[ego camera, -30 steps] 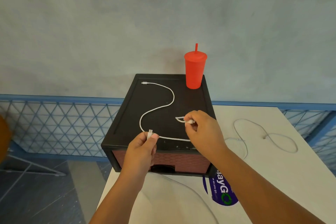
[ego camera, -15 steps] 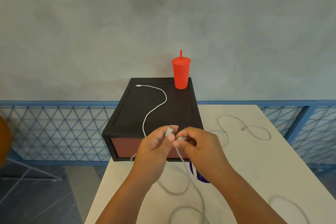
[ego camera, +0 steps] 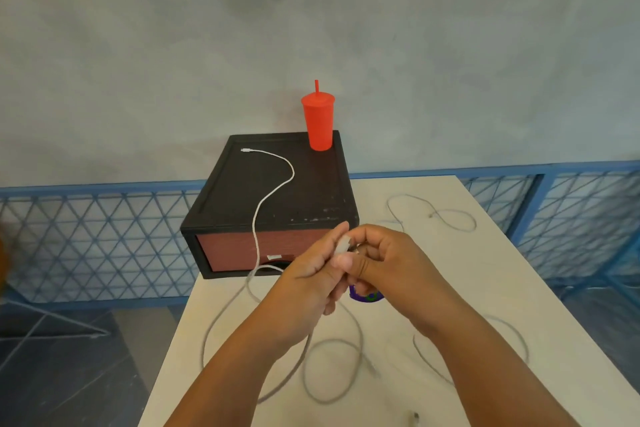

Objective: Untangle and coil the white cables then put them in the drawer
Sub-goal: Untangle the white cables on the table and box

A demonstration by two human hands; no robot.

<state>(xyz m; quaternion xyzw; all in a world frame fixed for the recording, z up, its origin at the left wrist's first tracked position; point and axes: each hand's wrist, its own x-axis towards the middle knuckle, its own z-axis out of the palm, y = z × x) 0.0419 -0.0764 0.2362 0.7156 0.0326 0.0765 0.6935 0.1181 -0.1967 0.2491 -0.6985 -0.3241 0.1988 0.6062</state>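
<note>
Right now both my hands, left (ego camera: 313,274) and right (ego camera: 388,263), pinch the cable (ego camera: 273,191) ends together, fingers clamped, its length running away over the box (ego camera: 311,191).

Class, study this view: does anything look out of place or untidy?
Yes. One white cable trails off the black drawer box and down past its closed front; more cables sprawl in loose loops over the white table.

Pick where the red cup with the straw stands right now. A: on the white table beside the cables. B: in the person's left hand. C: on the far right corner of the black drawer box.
C: the red cup stands upright on the black drawer box, at its far right corner.
</note>
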